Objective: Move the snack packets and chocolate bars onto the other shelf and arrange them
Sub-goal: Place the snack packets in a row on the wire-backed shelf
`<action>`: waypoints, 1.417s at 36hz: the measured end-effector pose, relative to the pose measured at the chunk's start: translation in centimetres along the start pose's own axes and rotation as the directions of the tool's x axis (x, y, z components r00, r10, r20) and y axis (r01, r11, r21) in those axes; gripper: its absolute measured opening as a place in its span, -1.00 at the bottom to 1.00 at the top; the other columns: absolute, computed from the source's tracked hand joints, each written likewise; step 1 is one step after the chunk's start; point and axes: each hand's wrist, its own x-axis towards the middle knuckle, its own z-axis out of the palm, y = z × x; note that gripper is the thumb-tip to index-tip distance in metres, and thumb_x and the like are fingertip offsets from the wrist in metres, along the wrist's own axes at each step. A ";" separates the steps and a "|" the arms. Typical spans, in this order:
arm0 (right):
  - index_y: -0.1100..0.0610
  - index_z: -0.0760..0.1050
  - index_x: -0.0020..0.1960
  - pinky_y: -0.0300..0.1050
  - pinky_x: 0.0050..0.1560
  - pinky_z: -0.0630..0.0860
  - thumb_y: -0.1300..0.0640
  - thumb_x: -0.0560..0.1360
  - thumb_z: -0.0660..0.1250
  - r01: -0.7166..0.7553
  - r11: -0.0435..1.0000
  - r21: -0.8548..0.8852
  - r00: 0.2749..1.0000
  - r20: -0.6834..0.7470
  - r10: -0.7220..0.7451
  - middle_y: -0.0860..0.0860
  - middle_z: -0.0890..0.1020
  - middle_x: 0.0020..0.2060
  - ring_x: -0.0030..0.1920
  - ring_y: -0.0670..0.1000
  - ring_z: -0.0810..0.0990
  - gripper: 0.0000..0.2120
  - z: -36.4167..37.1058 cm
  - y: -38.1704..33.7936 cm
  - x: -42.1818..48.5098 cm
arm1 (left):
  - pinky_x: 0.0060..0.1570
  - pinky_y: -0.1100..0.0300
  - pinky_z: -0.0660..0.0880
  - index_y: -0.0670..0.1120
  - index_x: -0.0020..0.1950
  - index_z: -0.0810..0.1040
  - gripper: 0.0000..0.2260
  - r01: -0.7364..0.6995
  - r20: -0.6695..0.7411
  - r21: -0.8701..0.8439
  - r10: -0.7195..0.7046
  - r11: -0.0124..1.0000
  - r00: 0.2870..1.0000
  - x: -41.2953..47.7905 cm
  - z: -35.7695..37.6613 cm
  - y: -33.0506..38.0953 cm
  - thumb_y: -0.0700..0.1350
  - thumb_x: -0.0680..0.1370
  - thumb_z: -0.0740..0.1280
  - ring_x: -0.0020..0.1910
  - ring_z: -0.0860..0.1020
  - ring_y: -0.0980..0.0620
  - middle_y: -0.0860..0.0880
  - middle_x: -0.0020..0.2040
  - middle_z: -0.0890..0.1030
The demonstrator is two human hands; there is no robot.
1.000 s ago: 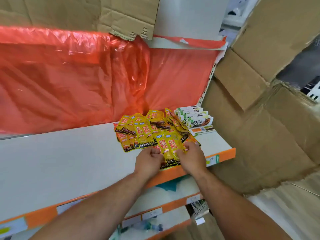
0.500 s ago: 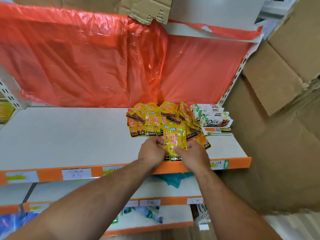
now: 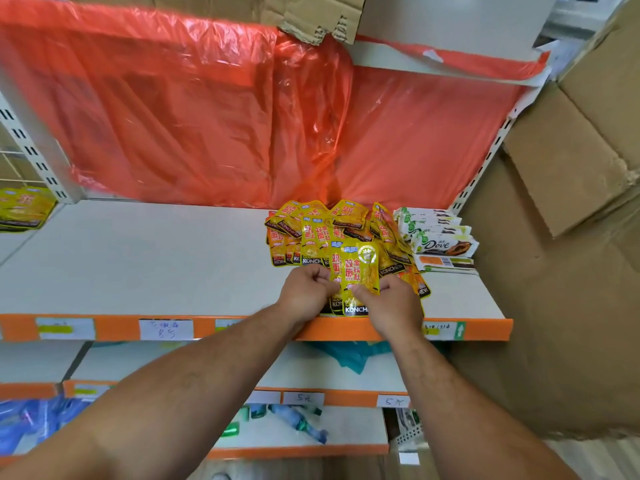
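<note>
The left hand point(image 3: 308, 292) and right hand point(image 3: 393, 306) both pinch a slick packet stack point(image 3: 356, 271) at the shelf point(image 3: 138, 265) edge, where a loose grip could spill some over.

A white shelf point(image 3: 138, 258) with an orange front edge point(image 3: 110, 328) bears handwritten price labels point(image 3: 166, 329). A red plastic sheet point(image 3: 194, 116) hangs across its back. A slotted metal upright point(image 3: 31, 147) stands at the left. Flattened cardboard point(image 3: 568, 209) covers the right side. Lower shelves point(image 3: 304, 375) lie beneath.
</note>
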 end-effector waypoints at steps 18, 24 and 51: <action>0.10 0.50 -0.25 -0.08 -0.27 0.42 0.14 0.51 0.47 -0.056 0.886 0.461 0.956 0.281 -0.085 0.01 0.52 -0.39 -0.24 0.13 0.50 -0.79 6.4 -10.9 -5.1 | -0.56 0.35 0.26 -0.11 -0.28 0.47 -0.77 0.041 -0.199 -0.238 -0.090 0.970 0.976 -3.1 -13.9 -0.2 -0.37 0.48 0.39 -0.64 0.33 0.16 0.06 -0.53 0.42; 0.09 0.50 -0.30 -0.18 -0.28 0.40 0.17 0.50 0.48 -0.058 0.874 0.482 0.927 0.351 -0.131 -0.09 0.52 -0.41 -0.32 -0.06 0.48 -0.76 11.4 -15.6 -8.5 | -0.47 0.29 0.32 -0.14 -0.22 0.53 -0.86 0.017 -0.289 -0.208 -0.078 0.978 0.954 -5.4 -21.9 -1.4 -0.34 0.44 0.42 -0.55 0.37 0.11 -0.01 -0.43 0.47; 0.12 0.60 -0.09 0.26 0.03 0.63 0.17 0.41 0.53 -0.090 0.873 0.479 0.809 0.547 -0.217 0.12 0.73 -0.14 -0.07 0.16 0.72 -0.86 31.6 -32.4 -19.5 | -0.46 0.30 0.36 -0.18 -0.22 0.61 -0.90 0.027 -0.529 -0.154 -0.105 0.988 0.842 -10.3 -50.0 -7.1 -0.35 0.44 0.41 -0.49 0.48 0.09 -0.04 -0.37 0.57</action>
